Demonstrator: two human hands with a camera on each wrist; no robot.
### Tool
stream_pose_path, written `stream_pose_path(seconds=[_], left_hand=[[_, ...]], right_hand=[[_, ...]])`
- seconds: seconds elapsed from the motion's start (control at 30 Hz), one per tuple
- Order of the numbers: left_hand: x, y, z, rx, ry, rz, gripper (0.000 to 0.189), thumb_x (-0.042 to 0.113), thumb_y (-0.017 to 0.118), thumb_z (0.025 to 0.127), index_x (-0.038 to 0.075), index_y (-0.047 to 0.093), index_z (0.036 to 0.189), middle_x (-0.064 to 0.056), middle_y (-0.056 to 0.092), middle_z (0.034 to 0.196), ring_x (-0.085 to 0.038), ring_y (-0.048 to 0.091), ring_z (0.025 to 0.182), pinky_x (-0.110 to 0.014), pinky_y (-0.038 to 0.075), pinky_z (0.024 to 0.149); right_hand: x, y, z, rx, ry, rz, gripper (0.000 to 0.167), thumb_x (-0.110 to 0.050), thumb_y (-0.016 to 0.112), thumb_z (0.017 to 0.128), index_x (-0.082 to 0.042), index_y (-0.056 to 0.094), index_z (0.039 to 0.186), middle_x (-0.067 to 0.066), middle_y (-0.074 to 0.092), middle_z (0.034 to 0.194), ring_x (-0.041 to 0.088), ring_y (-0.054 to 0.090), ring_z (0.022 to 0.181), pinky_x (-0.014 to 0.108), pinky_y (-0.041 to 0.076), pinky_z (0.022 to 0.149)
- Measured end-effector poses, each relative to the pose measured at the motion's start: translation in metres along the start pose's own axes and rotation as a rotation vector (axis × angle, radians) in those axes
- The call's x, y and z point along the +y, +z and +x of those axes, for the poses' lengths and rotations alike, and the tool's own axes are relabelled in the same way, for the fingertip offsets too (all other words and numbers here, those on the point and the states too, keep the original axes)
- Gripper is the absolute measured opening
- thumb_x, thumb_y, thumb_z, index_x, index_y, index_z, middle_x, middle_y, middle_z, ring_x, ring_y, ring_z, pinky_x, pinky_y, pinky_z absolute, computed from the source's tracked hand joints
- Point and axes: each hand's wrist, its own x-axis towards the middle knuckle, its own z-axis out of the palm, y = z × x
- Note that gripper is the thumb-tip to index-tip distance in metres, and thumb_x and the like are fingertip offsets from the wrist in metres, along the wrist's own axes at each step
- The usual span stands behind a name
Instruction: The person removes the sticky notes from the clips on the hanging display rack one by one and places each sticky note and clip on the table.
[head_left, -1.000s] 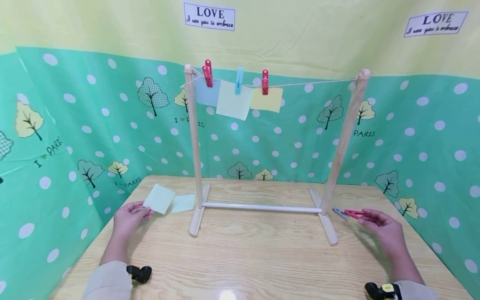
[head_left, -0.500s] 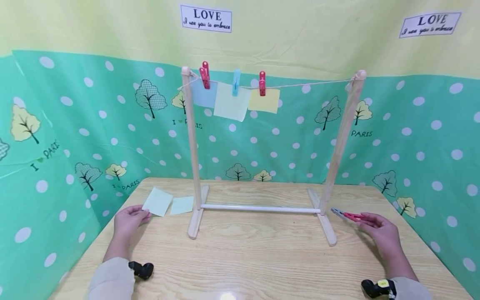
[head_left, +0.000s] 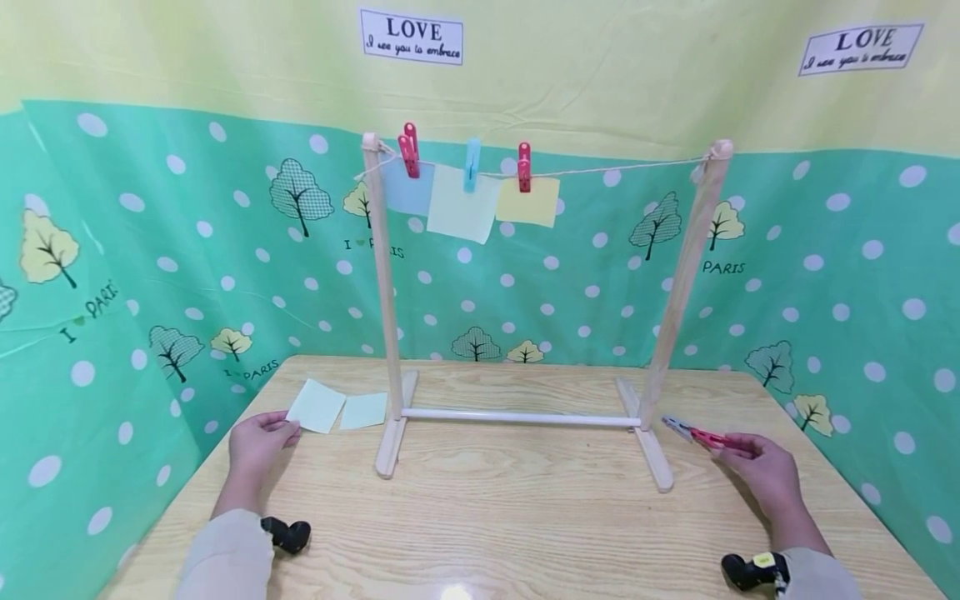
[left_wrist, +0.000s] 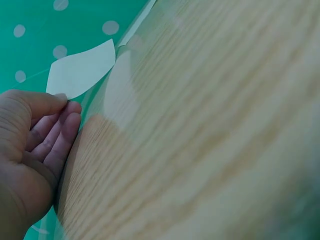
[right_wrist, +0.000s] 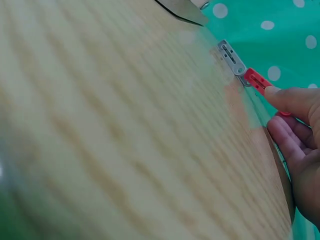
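Note:
At the table's left side my left hand (head_left: 258,446) pinches the corner of a pale green paper square (head_left: 317,406). The left wrist view shows the paper (left_wrist: 82,70) between thumb and fingertips, curving up off the surface. A second pale paper square (head_left: 363,411) lies just right of it, by the rack's left foot. On the right, my right hand (head_left: 765,471) pinches a red clothespin (right_wrist: 257,80) between thumb and fingers. Just past its tip is a grey clothespin (right_wrist: 231,57); whether the two touch I cannot tell.
A wooden rack (head_left: 678,308) stands mid-table with a string (head_left: 630,167) across its top. Blue (head_left: 408,187), pale green (head_left: 461,212) and yellow (head_left: 536,204) papers hang there from red and blue clothespins. A white bar (head_left: 521,416) joins the feet. Patterned cloth (head_left: 525,275) surrounds the table.
The paper in my left hand has come down slightly toward the table. My right hand has lowered a little with the red clothespin. The head view has shifted slightly.

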Motion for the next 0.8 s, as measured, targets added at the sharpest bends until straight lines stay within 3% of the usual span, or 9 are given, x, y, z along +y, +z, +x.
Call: stream_pose_path(seconds=[0.27,0.43,0.57,0.8], left_hand=[[0.0,0.001,-0.003,0.052,0.008,0.113,0.04,0.009,0.068,0.09,-0.013,0.058,0.123,-0.02,0.066,0.098,-0.008,0.066,0.072,-0.018,0.057,0.064],[0.0,0.004,-0.004,0.086,0.0,0.154,0.041,0.014,0.069,0.09,-0.008,0.061,0.124,-0.02,0.065,0.104,-0.006,0.061,0.079,-0.013,0.054,0.064],[0.0,0.004,-0.006,0.105,0.004,0.206,0.04,0.018,0.07,0.09,-0.004,0.064,0.123,-0.017,0.068,0.105,-0.013,0.061,0.087,-0.01,0.049,0.064],[0.0,0.003,-0.01,0.111,0.047,0.291,0.041,0.021,0.07,0.089,-0.006,0.065,0.12,-0.017,0.069,0.099,-0.027,0.062,0.093,-0.014,0.046,0.061]], right_hand=[[-0.004,-0.001,0.001,-0.017,0.004,-0.06,0.055,-0.027,0.073,0.089,0.006,0.054,0.129,0.024,0.06,0.112,0.032,0.057,0.095,0.034,0.051,0.072],[-0.005,0.0,0.001,-0.022,-0.008,-0.076,0.056,-0.023,0.072,0.089,0.008,0.052,0.13,0.027,0.059,0.113,0.036,0.057,0.098,0.049,0.05,0.081],[-0.005,-0.001,0.001,-0.034,-0.013,-0.072,0.059,-0.023,0.073,0.089,0.009,0.05,0.132,0.029,0.059,0.115,0.038,0.057,0.101,0.053,0.049,0.086],[-0.004,-0.001,0.001,-0.051,-0.01,-0.06,0.061,-0.025,0.073,0.089,0.009,0.049,0.134,0.029,0.057,0.119,0.039,0.056,0.104,0.055,0.047,0.089]])
